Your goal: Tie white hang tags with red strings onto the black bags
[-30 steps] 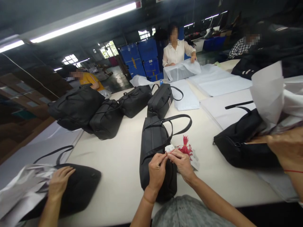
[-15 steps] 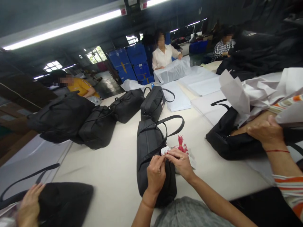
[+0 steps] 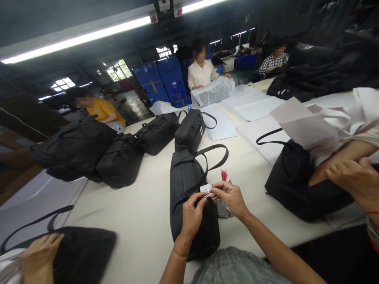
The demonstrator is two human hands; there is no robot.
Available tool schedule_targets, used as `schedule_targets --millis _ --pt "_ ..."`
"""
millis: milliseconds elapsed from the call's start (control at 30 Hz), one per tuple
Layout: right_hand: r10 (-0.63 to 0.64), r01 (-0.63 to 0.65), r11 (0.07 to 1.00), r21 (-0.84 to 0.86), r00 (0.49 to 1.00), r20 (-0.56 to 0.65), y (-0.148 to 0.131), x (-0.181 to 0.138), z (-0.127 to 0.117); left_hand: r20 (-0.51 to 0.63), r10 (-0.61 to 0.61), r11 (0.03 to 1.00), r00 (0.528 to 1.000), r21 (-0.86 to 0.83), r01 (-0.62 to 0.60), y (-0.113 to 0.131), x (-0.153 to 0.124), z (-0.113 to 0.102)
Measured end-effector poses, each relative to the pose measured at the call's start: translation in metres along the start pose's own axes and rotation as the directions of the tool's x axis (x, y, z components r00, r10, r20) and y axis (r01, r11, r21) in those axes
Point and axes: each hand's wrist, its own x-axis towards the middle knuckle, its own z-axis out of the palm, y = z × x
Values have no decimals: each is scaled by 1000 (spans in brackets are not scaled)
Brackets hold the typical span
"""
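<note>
A black handbag (image 3: 186,185) lies lengthwise on the pale table (image 3: 142,221) in front of me, its straps pointing away. My left hand (image 3: 192,215) and my right hand (image 3: 229,197) meet over its near end, both pinched on a small white tag (image 3: 206,188) with a red string. A bunch of red strings (image 3: 224,174) lies just beyond my right hand.
Several black bags (image 3: 118,156) stand in a row at the far left. A person's hand (image 3: 37,258) rests on a black bag (image 3: 79,250) at the near left. At the right, another person's hands (image 3: 353,179) push white paper (image 3: 314,126) into a bag (image 3: 302,185). White sheets (image 3: 251,106) cover the far table.
My hands stay pinched on the tag over the bag. The person at the right has moved their hands and the paper lower. The view has shifted slightly.
</note>
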Motion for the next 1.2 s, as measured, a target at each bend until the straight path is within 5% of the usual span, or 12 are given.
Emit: schedule_targets --millis 167,300,500,600,700,800,867,967,1200 --pt "-71 73 981 -179 997 16 -7 10 -4 88 -152 966 984 -199 167 2 8 -6" --pt "-52 60 985 -159 997 53 7 17 3 161 -223 883 961 -385 269 3 15 -8" --pt "-91 92 983 -161 996 15 31 14 17 45 -291 792 956 -548 267 -7 14 3" --pt "-175 169 958 -230 984 -6 29 11 20 -78 -237 902 968 -389 189 -11 7 9" --pt "-226 222 941 -258 974 12 24 10 19 -159 24 1000 987 6 -24 -12 0 13" --pt "-218 216 940 -264 976 23 24 10 18 -133 270 927 954 304 -220 -14 -3 15" --pt "-192 190 946 -263 981 21 26 9 17 -94 323 885 942 383 -265 -15 -4 15" --pt "-151 152 958 -245 988 24 28 8 15 -64 301 900 952 350 -261 -12 -4 13" --pt "-69 74 991 -115 997 44 23 3 17 -204 -70 996 976 41 80 -1 2 7"
